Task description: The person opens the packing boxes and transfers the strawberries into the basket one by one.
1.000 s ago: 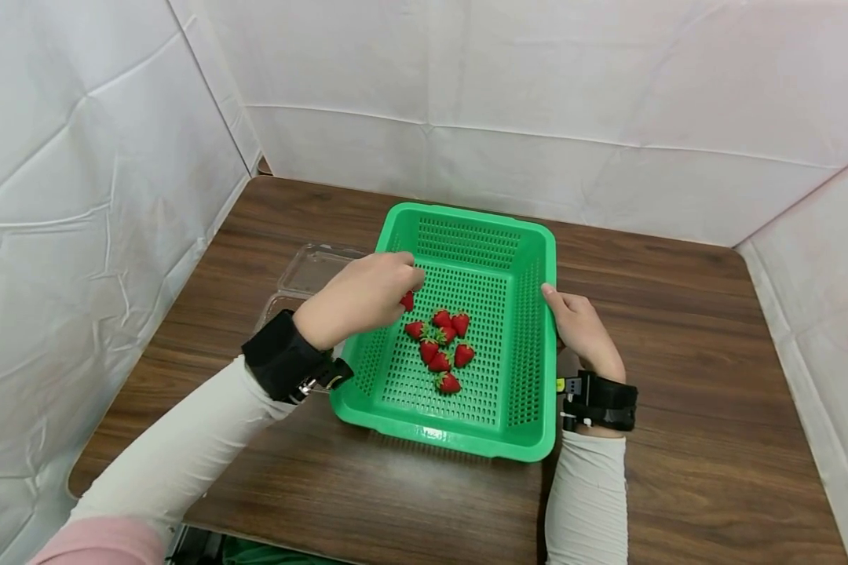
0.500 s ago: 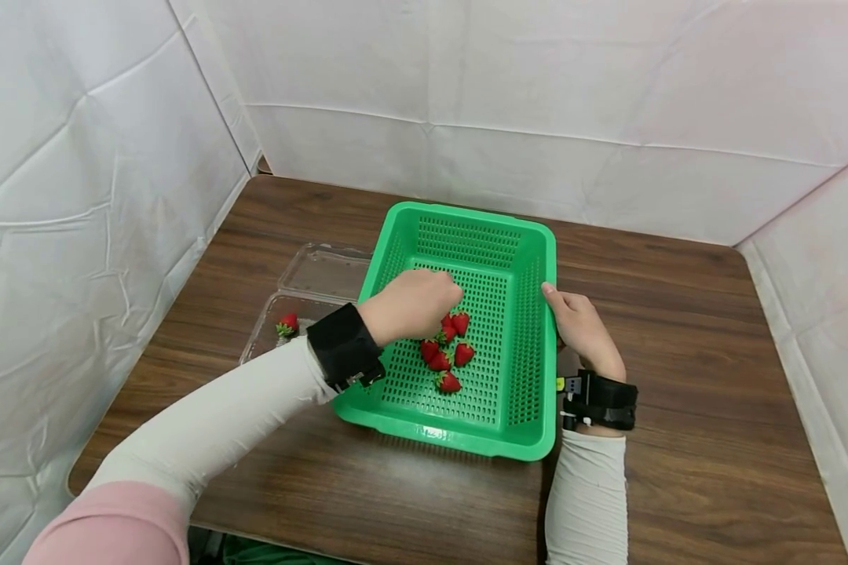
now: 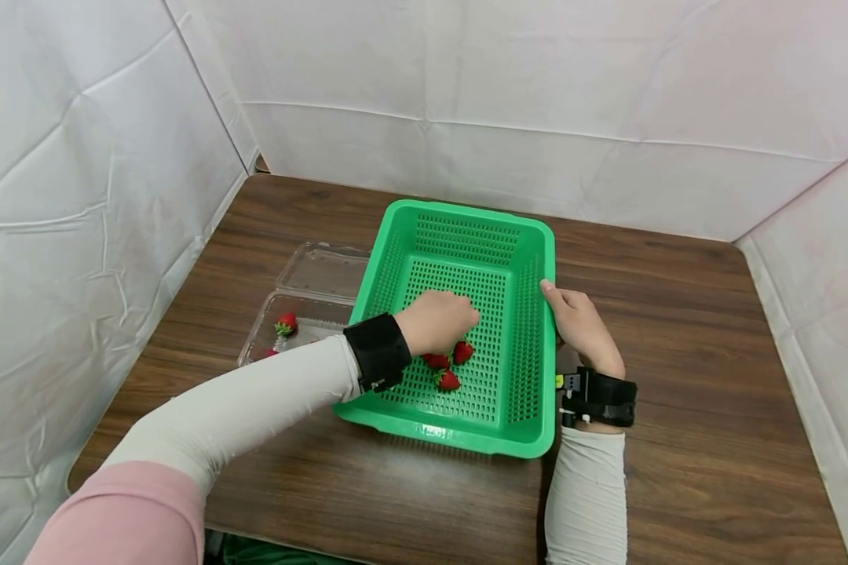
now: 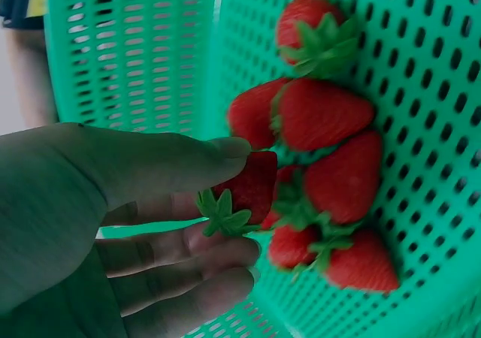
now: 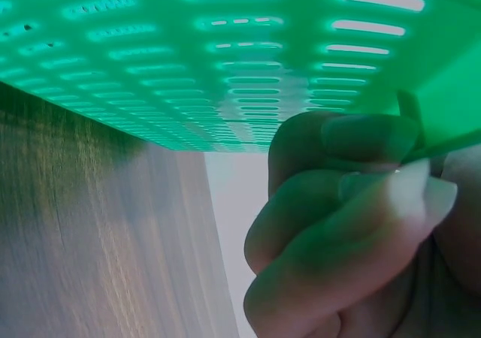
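Note:
My left hand (image 3: 440, 322) is low inside a green plastic basket (image 3: 434, 433). Between thumb and fingers it pinches a strawberry (image 4: 257, 188), its leafy cap toward the palm. Right beyond that fruit, several strawberries (image 4: 342, 176) lie in a cluster on the perforated basket floor, partly covered by the hand in the head view. My right hand (image 3: 583, 333) grips the basket's right rim, thumb on top and fingers (image 5: 338, 248) curled beneath the edge, as the right wrist view shows.
Left of the basket lies a clear plastic box (image 3: 257, 333), its lid (image 3: 321, 271) folded back. A strawberry (image 3: 286, 324) shows in it, and my left sleeve crosses over its front. White sheeting (image 3: 523, 94) walls the brown wooden table (image 3: 692, 377).
My left hand has travelled from the basket's left side rightward and lower, over the strawberry cluster, uncovering part of the clear box. My right hand stays on the rim.

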A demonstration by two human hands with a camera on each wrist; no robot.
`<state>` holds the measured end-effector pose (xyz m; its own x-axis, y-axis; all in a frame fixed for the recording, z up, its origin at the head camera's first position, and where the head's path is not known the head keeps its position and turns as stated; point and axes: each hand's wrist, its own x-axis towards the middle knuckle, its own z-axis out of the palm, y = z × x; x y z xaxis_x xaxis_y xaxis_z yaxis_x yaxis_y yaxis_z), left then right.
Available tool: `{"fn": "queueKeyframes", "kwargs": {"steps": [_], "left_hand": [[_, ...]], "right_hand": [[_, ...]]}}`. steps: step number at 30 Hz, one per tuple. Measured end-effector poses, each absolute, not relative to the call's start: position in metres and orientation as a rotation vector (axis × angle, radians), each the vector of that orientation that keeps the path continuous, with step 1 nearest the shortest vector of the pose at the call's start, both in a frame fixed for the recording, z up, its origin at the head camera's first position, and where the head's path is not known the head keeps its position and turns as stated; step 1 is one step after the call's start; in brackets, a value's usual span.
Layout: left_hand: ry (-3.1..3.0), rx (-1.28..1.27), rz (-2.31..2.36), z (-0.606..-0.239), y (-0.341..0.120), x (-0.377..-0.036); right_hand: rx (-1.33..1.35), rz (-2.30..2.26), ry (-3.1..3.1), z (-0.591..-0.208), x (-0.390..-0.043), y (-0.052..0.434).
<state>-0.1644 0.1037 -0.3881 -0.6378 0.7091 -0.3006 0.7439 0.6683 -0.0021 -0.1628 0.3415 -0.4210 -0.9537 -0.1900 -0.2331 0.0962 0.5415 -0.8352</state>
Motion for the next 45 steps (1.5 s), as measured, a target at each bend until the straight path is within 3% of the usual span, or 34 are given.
{"fn": "queueKeyframes", "kwargs": {"steps": [5,45], "left_hand": [[2.605,1.191,-0.202,-0.399,0.107,-0.165],[2.655,1.197,-0.186,-0.388,0.094,-0.158]], "right_hand": [[-0.077,-1.372,2.477,-0.438,-0.172,0.348],[-0.088,-1.375,2.495,-0.435,-0.169,0.347]]}}
